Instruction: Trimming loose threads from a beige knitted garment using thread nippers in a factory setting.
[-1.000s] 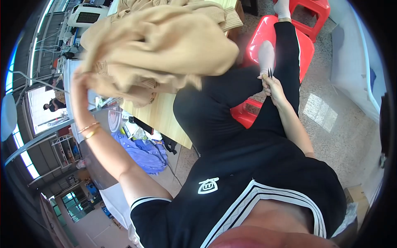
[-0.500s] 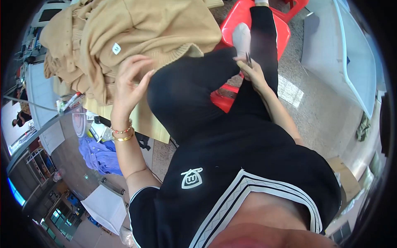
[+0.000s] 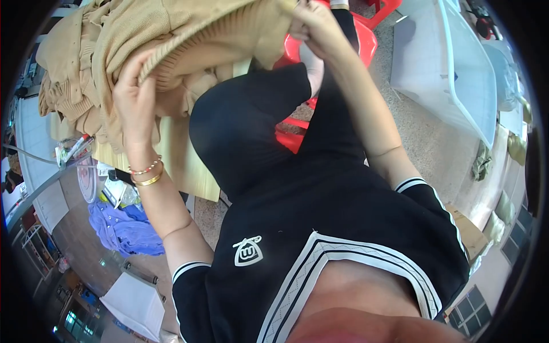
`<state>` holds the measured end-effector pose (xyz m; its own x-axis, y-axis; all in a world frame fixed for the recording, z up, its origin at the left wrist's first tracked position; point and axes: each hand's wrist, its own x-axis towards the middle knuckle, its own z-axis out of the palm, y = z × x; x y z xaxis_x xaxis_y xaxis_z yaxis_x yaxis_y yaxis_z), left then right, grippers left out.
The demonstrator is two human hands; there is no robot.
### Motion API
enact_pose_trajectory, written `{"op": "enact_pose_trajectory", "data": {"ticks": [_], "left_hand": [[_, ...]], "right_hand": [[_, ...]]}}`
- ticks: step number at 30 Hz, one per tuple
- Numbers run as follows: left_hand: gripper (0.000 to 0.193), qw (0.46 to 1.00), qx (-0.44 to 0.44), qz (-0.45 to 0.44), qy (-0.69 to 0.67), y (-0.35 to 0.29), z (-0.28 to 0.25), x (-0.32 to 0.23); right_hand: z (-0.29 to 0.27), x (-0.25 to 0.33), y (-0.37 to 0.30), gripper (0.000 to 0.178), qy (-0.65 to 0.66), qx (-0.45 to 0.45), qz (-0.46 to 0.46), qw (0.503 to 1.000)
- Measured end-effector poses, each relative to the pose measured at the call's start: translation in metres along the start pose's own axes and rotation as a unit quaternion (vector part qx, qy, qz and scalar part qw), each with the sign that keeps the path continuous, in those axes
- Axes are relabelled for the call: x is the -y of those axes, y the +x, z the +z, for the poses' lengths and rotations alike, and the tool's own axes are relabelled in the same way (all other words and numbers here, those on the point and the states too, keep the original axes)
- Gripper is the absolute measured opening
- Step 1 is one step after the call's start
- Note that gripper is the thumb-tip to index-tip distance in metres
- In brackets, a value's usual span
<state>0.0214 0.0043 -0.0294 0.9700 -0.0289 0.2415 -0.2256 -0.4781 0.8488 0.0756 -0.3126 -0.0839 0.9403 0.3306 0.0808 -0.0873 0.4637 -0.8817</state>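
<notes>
Speckled floor [image 3: 414, 134] and a pale wooden table [image 3: 183, 157], the latter at 9 o'clock, back the head view. Heaped at 11 o'clock is a tan knit garment [image 3: 134, 28]. At 10, the left hand [image 3: 132, 103] pinches its ribbed hem [image 3: 191, 50]; just past 12, the blurred right hand [image 3: 320, 28] seems to grip the far end, whether with anything else I cannot tell. Pinching close to the edge, evenly taut, should spare the ribbing from stretching.

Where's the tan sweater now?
In the head view, the tan sweater is at upper left over the wooden table, its ribbed edge gripped in the left hand.
</notes>
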Motion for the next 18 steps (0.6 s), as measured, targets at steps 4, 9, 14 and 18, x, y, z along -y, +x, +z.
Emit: {"op": "enact_pose_trajectory", "data": {"ticks": [4, 9, 14, 18], "left_hand": [[0.020, 0.996, -0.033, 0.024, -0.076, 0.023, -0.006, -0.004], [0.020, 0.999, 0.015, 0.007, -0.029, 0.014, 0.006, -0.003], [0.018, 0.958, -0.101, 0.171, 0.208, -0.005, 0.005, 0.020], [0.008, 0.988, -0.147, -0.003, -0.054, -0.009, 0.005, 0.010]], "right_hand": [[-0.012, 0.040, 0.025, 0.037, 0.230, -0.058, 0.042, 0.971], [-0.007, 0.102, 0.006, 0.030, 0.267, -0.029, -0.057, 0.962], [-0.005, 0.102, -0.004, 0.031, 0.244, -0.044, -0.066, 0.966], [-0.015, 0.102, -0.015, 0.022, 0.219, -0.028, -0.091, 0.971]]}}
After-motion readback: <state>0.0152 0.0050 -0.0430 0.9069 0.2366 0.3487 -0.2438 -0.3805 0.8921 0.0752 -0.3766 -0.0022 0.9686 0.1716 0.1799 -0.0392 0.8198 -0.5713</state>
